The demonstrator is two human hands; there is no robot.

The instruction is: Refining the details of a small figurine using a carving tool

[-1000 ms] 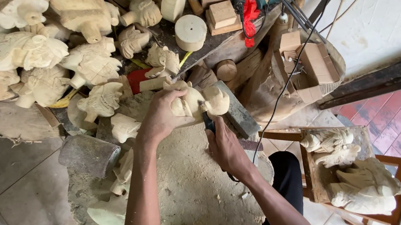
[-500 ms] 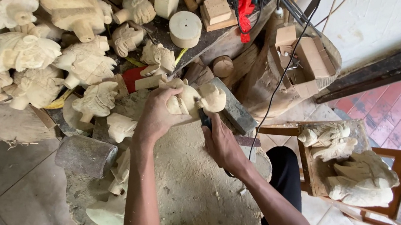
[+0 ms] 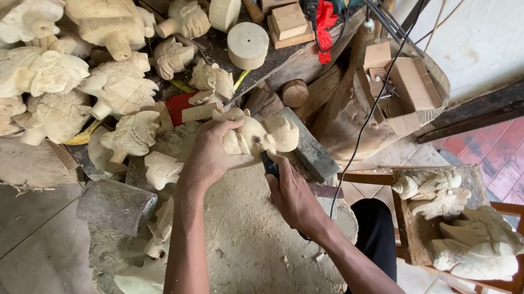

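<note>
My left hand (image 3: 210, 156) grips a pale carved wooden figure (image 3: 267, 133) and presses it down on a sawdust-covered stump (image 3: 254, 258). My right hand (image 3: 293, 195) is closed around a dark-handled carving tool (image 3: 270, 164), whose tip points up against the underside of the figure. Both forearms reach in from the bottom of the view.
Several pale carved figures (image 3: 46, 72) are heaped at the upper left. A round wooden disc (image 3: 248, 43) and small blocks (image 3: 287, 20) lie at the top. A dark mallet (image 3: 115, 204) rests left of the stump. A wooden crate with carvings (image 3: 465, 229) stands at the right.
The view has shifted slightly. My hands stay on the figure and the tool, with the tool worked a little against the carving.
</note>
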